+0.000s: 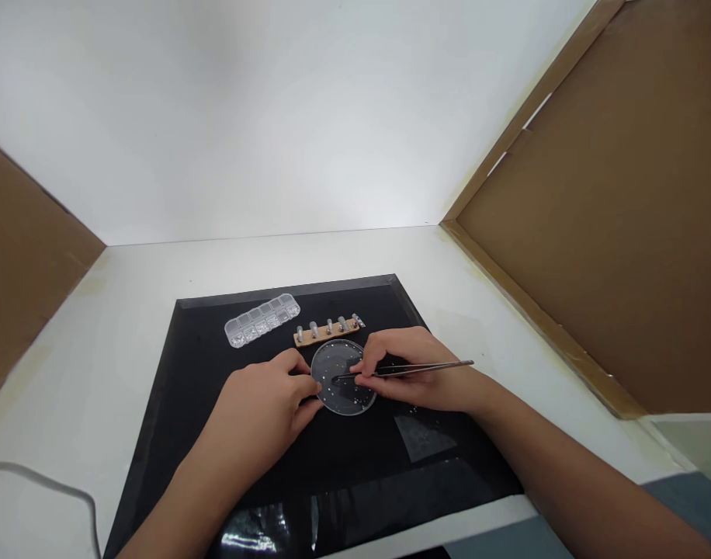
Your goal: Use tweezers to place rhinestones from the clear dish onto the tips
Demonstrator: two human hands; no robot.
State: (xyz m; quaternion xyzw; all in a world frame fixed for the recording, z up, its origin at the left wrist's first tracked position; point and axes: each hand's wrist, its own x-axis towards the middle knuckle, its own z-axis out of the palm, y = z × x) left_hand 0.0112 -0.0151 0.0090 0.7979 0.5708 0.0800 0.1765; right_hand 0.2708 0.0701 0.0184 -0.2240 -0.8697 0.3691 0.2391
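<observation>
Left hand (268, 404) pinching round clear dish (344, 376) at its nine o'clock edge, right hand (410, 376) closed on tweezers (405, 370) — tips inside dish, compartment box (262, 319) at eleven o'clock.

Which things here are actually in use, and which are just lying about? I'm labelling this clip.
In use:
- tweezers, pinched in the right hand
- round clear dish with tiny beads, steadied by the left hand

Lying about:
- clear compartment box
- wooden strip with pegs
- black mat
- grey cable
- small plastic bag
</observation>
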